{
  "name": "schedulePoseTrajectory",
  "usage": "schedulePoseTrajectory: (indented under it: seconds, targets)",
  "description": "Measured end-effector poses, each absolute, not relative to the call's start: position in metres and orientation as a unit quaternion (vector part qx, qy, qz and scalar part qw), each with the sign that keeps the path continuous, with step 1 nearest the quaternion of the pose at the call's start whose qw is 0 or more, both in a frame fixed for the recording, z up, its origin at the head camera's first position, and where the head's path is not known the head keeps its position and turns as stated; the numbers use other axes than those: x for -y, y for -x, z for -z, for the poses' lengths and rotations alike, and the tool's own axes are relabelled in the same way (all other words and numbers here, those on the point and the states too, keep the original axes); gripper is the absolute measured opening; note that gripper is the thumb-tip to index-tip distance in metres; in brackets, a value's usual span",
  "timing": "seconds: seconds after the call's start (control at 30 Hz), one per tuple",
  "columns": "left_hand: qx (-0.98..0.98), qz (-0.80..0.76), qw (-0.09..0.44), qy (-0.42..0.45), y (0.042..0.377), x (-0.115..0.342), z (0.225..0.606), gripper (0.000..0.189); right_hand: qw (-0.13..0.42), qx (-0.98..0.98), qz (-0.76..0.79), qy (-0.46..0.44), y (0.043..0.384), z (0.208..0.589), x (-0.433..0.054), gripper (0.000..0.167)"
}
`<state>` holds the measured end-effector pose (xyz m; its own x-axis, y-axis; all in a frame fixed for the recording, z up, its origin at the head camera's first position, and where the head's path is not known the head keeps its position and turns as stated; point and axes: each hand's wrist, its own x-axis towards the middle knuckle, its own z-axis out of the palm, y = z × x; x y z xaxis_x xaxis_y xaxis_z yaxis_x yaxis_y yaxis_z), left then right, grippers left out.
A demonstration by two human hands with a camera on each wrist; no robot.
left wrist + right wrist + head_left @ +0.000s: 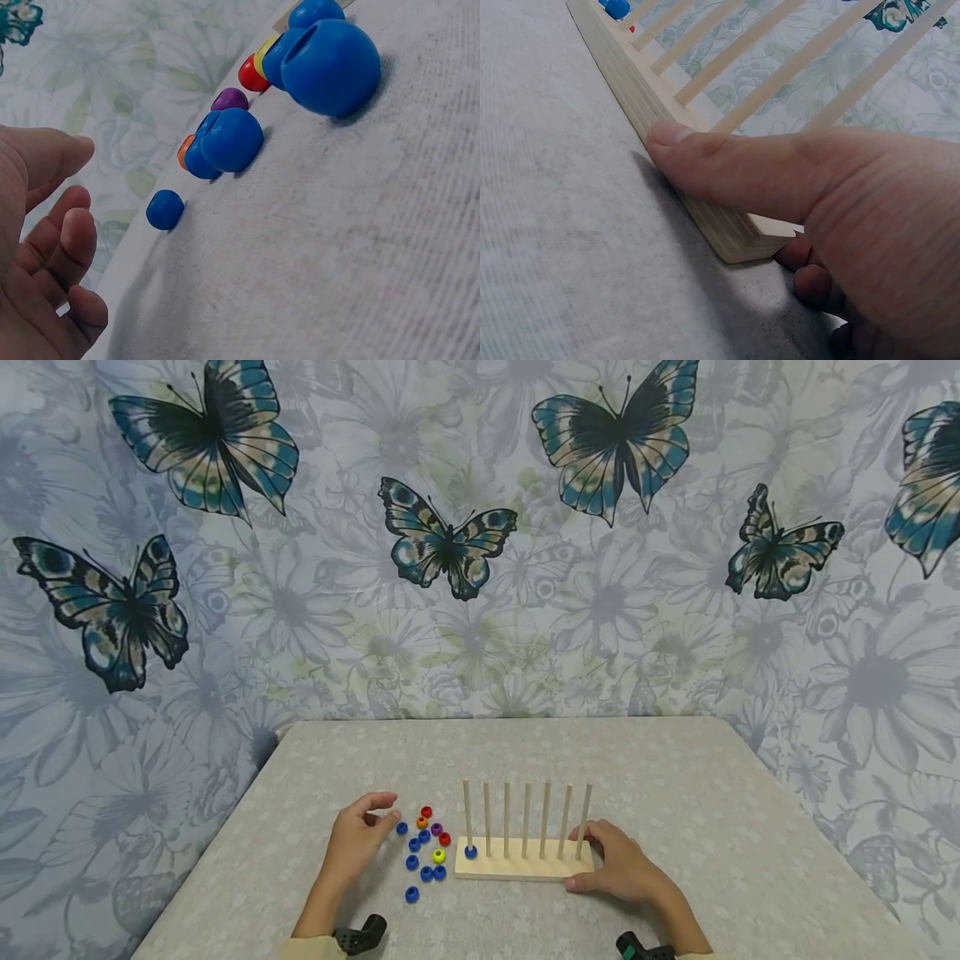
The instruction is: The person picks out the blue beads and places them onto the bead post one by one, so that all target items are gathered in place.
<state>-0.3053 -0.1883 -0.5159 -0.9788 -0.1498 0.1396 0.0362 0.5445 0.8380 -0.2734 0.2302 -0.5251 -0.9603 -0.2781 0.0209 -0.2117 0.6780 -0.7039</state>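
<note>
A wooden peg board (517, 868) with several upright pegs stands on the table. At the foot of its leftmost peg sits a blue bead (471, 852). My right hand (618, 864) grips the board's right end; in the right wrist view the thumb (727, 165) lies along its front edge. My left hand (356, 835) hovers left of the loose beads, fingers loosely bent with nothing between them. Closest to its fingertips is a blue bead (165, 209). Around it lie more blue beads, two red ones, an orange bead (422, 822), a purple bead (437, 829) and a yellow bead (439, 856).
A pale patterned cloth covers the table (675, 777). Behind it rises a wall (480, 643) printed with flowers and butterflies. Dark straps with small devices sit on both wrists, such as the left wrist device (362, 935).
</note>
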Motion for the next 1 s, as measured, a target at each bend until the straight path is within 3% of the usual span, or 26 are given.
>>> schedulePoseTrajectory:
  seconds: [1.0]
  targets:
    - [0.913, 0.398, 0.083, -0.039, 0.3074, 0.1833, 0.5214, 0.035, 0.05, -0.918, 0.374, 0.124, 0.273, 0.5211, -0.2278, 0.059]
